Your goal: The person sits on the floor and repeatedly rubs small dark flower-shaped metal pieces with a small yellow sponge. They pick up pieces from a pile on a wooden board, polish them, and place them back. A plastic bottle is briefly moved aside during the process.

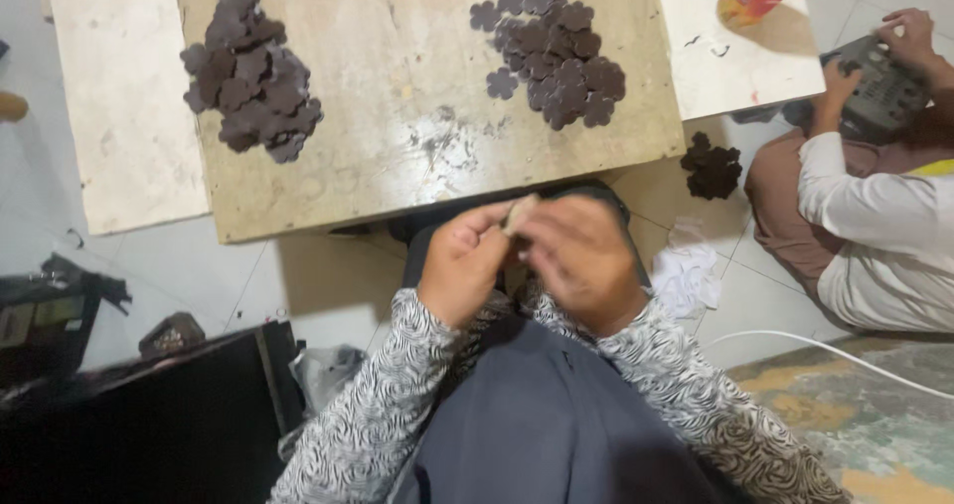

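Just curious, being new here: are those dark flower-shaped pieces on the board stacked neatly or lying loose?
Loose. The left heap and right heap are jumbled, overlapping piles on the board, with strays at the edges.

left hand (462,265) + right hand (581,260) pinch small tan piece (519,214) (blurred) | low board (397,166): two piles of dark flower-shaped cutouts (253,72)

A pale tiled floor (328,285) lies under a low, worn beige wooden board table (397,156). Left stands a white slab (124,116); near left, a black cabinet (149,415). A patterned greenish rug (874,424) lies near right.
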